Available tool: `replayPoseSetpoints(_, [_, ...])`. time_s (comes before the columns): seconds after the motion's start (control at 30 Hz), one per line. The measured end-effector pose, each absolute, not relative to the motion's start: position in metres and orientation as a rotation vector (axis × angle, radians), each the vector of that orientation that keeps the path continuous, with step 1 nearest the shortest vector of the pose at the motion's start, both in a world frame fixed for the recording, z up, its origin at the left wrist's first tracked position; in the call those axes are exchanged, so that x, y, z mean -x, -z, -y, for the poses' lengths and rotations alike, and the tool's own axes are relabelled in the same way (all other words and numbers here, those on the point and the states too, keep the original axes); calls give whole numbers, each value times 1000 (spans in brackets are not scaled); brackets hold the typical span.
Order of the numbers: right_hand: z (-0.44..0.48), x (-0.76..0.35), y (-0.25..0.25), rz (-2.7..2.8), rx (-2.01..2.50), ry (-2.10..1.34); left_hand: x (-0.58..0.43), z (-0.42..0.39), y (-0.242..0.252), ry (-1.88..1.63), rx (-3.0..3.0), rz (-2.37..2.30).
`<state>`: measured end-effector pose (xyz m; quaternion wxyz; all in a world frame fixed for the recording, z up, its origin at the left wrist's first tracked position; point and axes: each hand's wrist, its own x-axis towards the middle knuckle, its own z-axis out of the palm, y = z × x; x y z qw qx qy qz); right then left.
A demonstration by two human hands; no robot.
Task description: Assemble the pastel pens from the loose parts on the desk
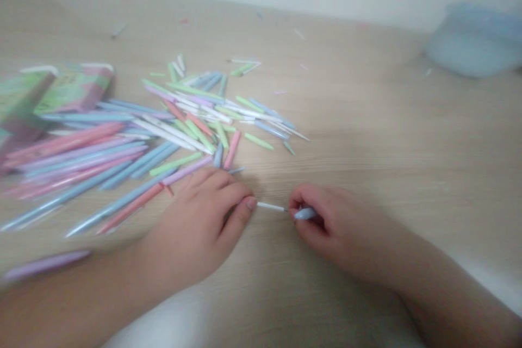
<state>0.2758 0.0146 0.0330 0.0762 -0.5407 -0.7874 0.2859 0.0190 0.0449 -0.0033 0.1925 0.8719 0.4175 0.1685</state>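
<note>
My left hand (204, 217) pinches a thin white pen refill (271, 206) between thumb and forefinger. The refill points right, and its dark tip reaches the fingertips of my right hand (326, 223). Curled in that right hand is a light blue pen part (305, 213), only partly visible between the fingers. Whether the refill tip touches the blue part is not clear. Just beyond my left hand lies a heap of pen parts (199, 125) in green, blue, white, pink and purple. Longer pen barrels (118, 196) spread out to the left of my left hand.
Two green-and-pink packets (77, 89) lie at the far left. A single purple pen (47, 265) rests beside my left forearm. At the back right sits a translucent bluish bag or container (475, 43), blurred. Small scraps are scattered toward the wall on the wooden tabletop (387, 136).
</note>
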Motion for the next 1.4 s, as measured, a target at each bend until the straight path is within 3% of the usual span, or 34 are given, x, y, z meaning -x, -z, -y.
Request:
replayPoseSetpoints(0.63, [-21, -289, -38, 2225, 1373, -260, -20, -45, -2, -578, -2290, -1195])
replayPoseSetpoints(0.93, [-13, -285, -41, 1738, 1507, -496, -20, -46, -1, -613, -2161, -1212])
replayPoseSetpoints(1.4, [-6, -283, -39, 1768, 1367, -588, -19, -45, -3, -638, -2138, -1225])
